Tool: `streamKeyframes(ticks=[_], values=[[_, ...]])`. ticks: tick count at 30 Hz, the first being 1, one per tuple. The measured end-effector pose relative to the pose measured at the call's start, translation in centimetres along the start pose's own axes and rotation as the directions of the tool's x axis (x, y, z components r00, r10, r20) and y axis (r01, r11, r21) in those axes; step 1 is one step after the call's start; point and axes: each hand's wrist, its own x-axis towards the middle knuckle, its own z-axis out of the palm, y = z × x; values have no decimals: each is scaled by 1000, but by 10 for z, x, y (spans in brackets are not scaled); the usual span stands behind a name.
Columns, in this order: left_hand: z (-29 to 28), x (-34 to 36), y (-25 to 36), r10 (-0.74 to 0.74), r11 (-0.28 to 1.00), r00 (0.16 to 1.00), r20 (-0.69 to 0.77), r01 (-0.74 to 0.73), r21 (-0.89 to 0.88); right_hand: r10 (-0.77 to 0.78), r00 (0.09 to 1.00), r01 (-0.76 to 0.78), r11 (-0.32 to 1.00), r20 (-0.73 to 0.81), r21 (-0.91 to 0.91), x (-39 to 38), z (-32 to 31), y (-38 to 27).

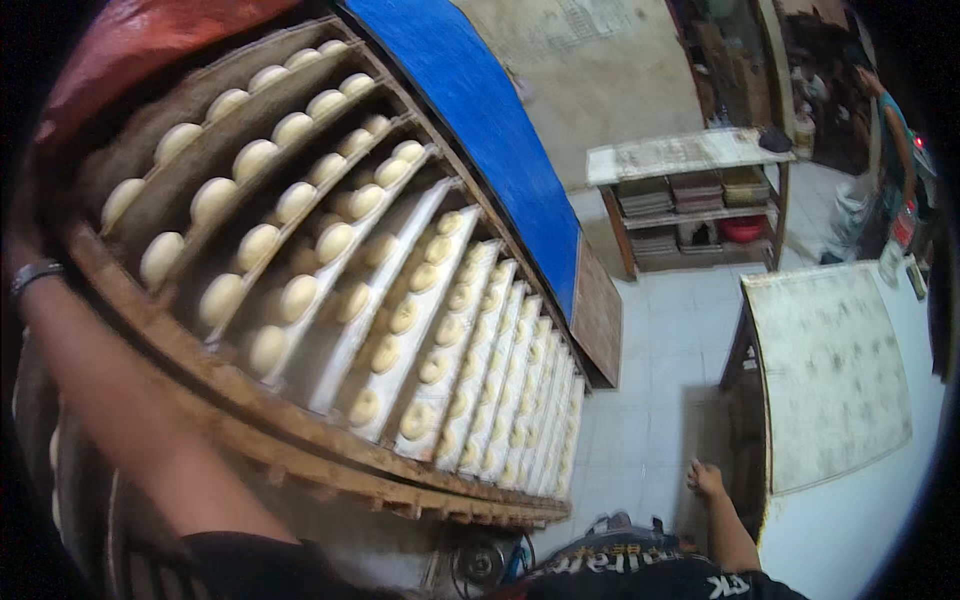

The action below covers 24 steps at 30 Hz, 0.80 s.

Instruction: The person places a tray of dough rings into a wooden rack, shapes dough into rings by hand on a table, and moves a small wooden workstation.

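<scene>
My left hand (22, 245), with a band at the wrist, reaches up the left side of a wooden rack (400, 500); its fingers are lost in the dark edge of the picture. The rack holds several trays with rows of pale round dough pieces (335, 242); the pieces on some trays have holes in the middle. My right hand (705, 478) hangs at the lower right beside a table with a floury white sheet (820, 370) on top. Its fingers are curled, and I cannot make out whether they hold anything.
A blue panel (500, 140) backs the rack, with red covering (120, 50) at top left. A shelved bench (690, 150) holds stacked trays and a red basin (742, 228). A person's arm (895, 140) shows at far right near white sacks (848, 215). Tiled floor (640, 340) separates rack and table.
</scene>
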Motion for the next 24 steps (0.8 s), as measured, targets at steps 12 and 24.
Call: streamKeyframes(ticks=[12,24], values=[[-57,-313,170,346,876,936,-69,-348,-335,-40,999,37,946,-2,-322,-67,-71,52],[-88,-977,162,-445,-565,-633,633,748,350,-176,984,169,873,28,-457,-115,-165,144]])
